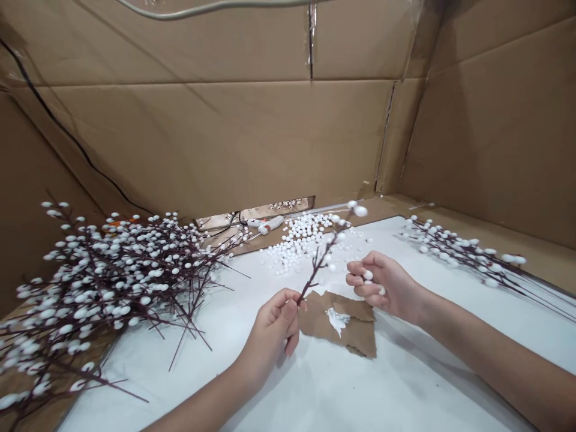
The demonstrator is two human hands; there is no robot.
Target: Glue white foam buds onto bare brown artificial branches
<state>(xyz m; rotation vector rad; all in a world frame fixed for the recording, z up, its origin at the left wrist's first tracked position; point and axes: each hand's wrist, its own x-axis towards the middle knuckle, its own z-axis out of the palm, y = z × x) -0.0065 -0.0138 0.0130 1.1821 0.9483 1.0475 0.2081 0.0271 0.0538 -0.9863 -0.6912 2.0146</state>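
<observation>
The left hand (272,333) is clamped around the lower end of an artificial pussy willow twig (320,261), which tilts up above a torn cardboard scrap (360,335) smeared with white paste (337,321). The right hand (382,285) curls together on small white beads (368,275). A loose heap of beads (301,237) lies beyond on the white table (315,396), with a pile of pussy willow branches (103,282) at left.

You had two hands, left hand (270,339) and right hand (382,285), with one beaded twig (321,258), one cardboard scrap (355,339) at six o'clock, one big branch heap (103,282) at nine, one smaller branch bunch (454,252) at three, one pile of white foam balls (299,240) at twelve, and two balls (368,275) in your right hand.
</observation>
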